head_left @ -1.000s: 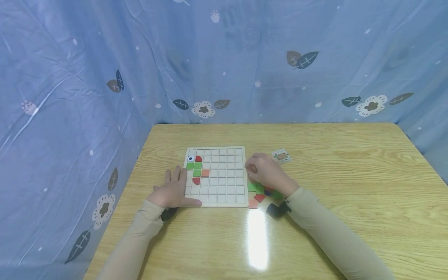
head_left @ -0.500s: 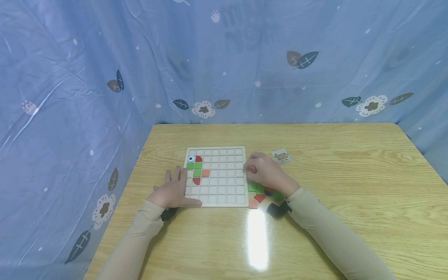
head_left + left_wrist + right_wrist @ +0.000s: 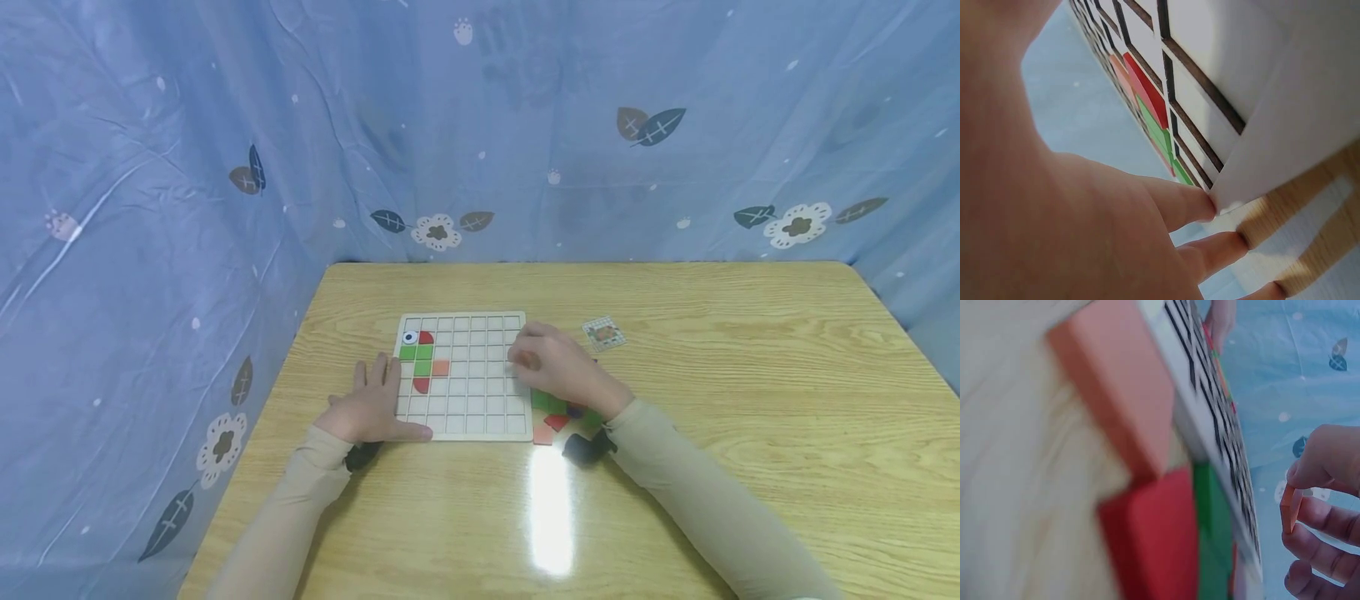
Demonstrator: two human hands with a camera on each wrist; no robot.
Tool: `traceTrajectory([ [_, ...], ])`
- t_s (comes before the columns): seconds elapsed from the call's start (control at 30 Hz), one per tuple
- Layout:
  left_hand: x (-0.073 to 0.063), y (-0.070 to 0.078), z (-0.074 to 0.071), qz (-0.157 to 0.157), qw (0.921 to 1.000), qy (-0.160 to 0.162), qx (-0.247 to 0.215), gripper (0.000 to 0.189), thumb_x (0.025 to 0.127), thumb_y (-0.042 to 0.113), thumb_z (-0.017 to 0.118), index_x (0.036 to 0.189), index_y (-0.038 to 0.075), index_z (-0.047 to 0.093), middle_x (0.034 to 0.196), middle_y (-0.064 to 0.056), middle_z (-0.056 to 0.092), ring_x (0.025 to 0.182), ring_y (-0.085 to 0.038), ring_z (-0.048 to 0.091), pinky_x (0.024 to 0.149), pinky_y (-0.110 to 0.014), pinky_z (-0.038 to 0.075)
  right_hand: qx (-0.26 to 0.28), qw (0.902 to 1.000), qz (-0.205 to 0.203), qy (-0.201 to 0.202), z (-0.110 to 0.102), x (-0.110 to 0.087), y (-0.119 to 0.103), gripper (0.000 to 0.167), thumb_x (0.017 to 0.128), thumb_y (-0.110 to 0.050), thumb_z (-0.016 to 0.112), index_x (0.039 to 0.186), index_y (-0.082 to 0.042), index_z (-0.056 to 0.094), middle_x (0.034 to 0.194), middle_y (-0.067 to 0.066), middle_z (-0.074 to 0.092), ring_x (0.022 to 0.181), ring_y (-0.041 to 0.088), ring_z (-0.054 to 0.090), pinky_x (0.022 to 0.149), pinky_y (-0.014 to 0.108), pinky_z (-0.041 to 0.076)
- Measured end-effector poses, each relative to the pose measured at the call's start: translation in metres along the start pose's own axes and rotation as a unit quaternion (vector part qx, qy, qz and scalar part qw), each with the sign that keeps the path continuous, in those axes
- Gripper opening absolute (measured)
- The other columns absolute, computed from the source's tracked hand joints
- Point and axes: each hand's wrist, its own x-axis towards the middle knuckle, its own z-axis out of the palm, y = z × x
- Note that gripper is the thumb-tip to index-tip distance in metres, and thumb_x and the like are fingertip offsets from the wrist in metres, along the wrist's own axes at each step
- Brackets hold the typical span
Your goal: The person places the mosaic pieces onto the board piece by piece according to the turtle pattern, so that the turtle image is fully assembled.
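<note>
A white grid board (image 3: 477, 398) lies on the table, with tiles at its left side: a round eye tile (image 3: 410, 337), red rounded tiles (image 3: 422, 385), green squares (image 3: 423, 360) and an orange square (image 3: 441, 367). My left hand (image 3: 367, 408) rests at the board's left edge, fingers spread and thumb along the near edge. Between the thumb and fingertips of my right hand (image 3: 558, 367) an orange tile (image 3: 1290, 509) is pinched, seen edge-on in the right wrist view. That hand hovers over the board's right edge and partly covers the loose tiles beneath it.
Loose green tiles (image 3: 553, 405), a red tile (image 3: 557, 422) and an orange square tile (image 3: 542, 434) lie against the board's right side. Behind them is a small picture card (image 3: 604, 332). A blue curtain (image 3: 480, 133) hangs behind the wooden table (image 3: 735, 400).
My right hand has moved a little left, from beside the board to over its right edge, with the orange tile still pinched. The left hand has stayed in place.
</note>
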Motion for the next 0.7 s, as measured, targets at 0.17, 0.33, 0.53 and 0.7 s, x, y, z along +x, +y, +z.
traceTrajectory([
  [0.17,0.001,-0.001,0.001,0.002,1.0,0.001,0.002,0.141,0.071,0.079,0.077,0.165,-0.002,0.011,0.172,-0.029,0.007,0.154,-0.061,0.006,0.092,-0.094,0.025,0.01,0.9998,-0.004,-0.014,0.002,0.011,-0.015,0.004,0.092,-0.013,0.076,0.091,-0.01,0.078,0.094,-0.003,0.063,0.08,0.012,0.058,0.071,0.026,0.052],
  [0.33,0.002,-0.002,0.001,0.001,1.0,0.003,0.007,0.141,0.071,0.081,0.076,0.165,-0.002,0.012,0.171,-0.03,0.009,0.154,-0.062,0.008,0.092,-0.094,0.027,0.039,0.9986,0.007,-0.034,0.005,0.025,-0.032,0.007,0.089,-0.008,0.072,0.092,-0.012,0.077,0.094,-0.003,0.062,0.085,0.015,0.06,0.075,0.028,0.052],
  [0.53,0.001,-0.001,0.001,-0.001,1.0,-0.001,0.005,0.14,0.072,0.08,0.076,0.165,-0.002,0.011,0.171,-0.03,0.008,0.154,-0.062,0.008,0.093,-0.094,0.025,0.052,0.9961,0.015,-0.07,0.02,0.04,-0.048,0.009,0.091,-0.013,0.075,0.099,-0.014,0.077,0.098,-0.005,0.062,0.09,0.013,0.057,0.081,0.028,0.053],
  [0.7,0.001,-0.001,-0.001,0.0,1.0,-0.004,0.003,0.14,0.074,0.079,0.076,0.165,-0.003,0.009,0.171,-0.03,0.006,0.154,-0.062,0.006,0.093,-0.094,0.024,0.046,0.9958,0.001,-0.079,0.033,0.05,-0.056,0.011,0.091,-0.014,0.074,0.101,-0.014,0.078,0.097,-0.005,0.061,0.09,0.012,0.056,0.081,0.027,0.052],
])
